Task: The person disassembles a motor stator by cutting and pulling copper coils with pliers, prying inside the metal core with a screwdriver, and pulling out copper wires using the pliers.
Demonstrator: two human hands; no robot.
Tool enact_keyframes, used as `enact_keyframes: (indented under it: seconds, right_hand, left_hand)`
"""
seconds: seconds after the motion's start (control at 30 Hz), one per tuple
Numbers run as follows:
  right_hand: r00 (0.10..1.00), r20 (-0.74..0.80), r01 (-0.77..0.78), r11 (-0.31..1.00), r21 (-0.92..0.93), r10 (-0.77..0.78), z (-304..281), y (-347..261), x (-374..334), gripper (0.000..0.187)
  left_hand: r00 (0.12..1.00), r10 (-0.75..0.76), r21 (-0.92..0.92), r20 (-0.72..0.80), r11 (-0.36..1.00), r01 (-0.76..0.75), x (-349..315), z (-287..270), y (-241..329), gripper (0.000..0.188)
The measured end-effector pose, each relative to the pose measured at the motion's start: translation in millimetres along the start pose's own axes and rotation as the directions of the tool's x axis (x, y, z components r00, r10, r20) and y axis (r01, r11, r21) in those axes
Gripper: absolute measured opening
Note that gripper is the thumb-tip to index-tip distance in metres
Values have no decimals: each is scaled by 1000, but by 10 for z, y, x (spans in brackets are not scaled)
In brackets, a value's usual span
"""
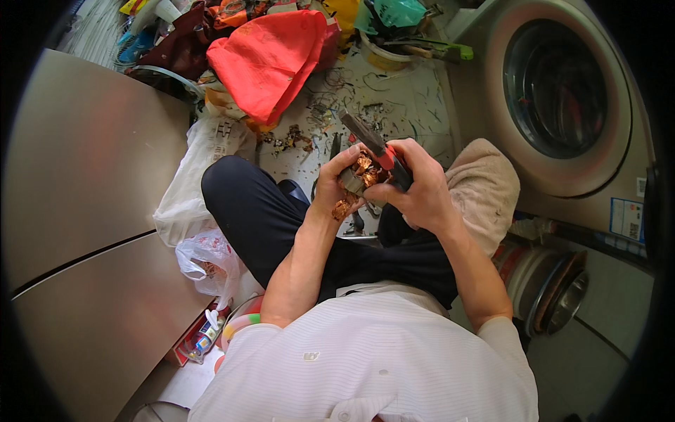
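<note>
My left hand [330,181] is closed around a small grey metal core with copper windings [367,173], probably part of a motor or transformer. Loose copper strands bulge from it on both sides, some hanging by my left wrist. In my right hand [426,184] is a pair of pliers [364,132] with red and black handles, its dark head pointing up and to the left above the core. The fingertips of both hands come close together at the copper. Whether the pliers touch the windings is hidden by my fingers.
Wire scraps and metal bits [288,139] litter the floor ahead. Beyond lies a red bag [271,62] beside a pale tub [385,55]. A washing machine [485,91] stands right, stacked basins [545,285] below it. Plastic bags [209,264] and a metallic cabinet [105,141] are left.
</note>
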State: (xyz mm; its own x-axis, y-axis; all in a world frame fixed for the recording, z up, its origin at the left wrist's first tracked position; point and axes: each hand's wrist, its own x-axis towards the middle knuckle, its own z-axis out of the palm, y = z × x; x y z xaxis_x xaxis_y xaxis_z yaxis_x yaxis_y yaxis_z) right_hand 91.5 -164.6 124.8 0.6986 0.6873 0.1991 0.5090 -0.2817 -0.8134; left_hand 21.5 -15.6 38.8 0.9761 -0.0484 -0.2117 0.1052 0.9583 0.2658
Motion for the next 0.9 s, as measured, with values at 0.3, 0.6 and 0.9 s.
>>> enact_keyframes:
  seconds: [0.3, 0.6, 0.9]
  right_hand:
    - [990, -100, 83, 989, -123, -95, -2, 75, 17, 37]
    - [934, 152, -343, 929, 138, 322, -92, 78, 224, 43]
    - [873, 196, -487, 765, 422, 447, -184, 136, 32, 30]
  left_hand:
    - [992, -121, 13, -24, 993, 121, -57, -42, -48, 29]
    - [985, -131, 156, 115, 981, 112, 47, -184, 0, 36]
    - [978, -129, -117, 163, 982, 149, 33, -188, -206, 41]
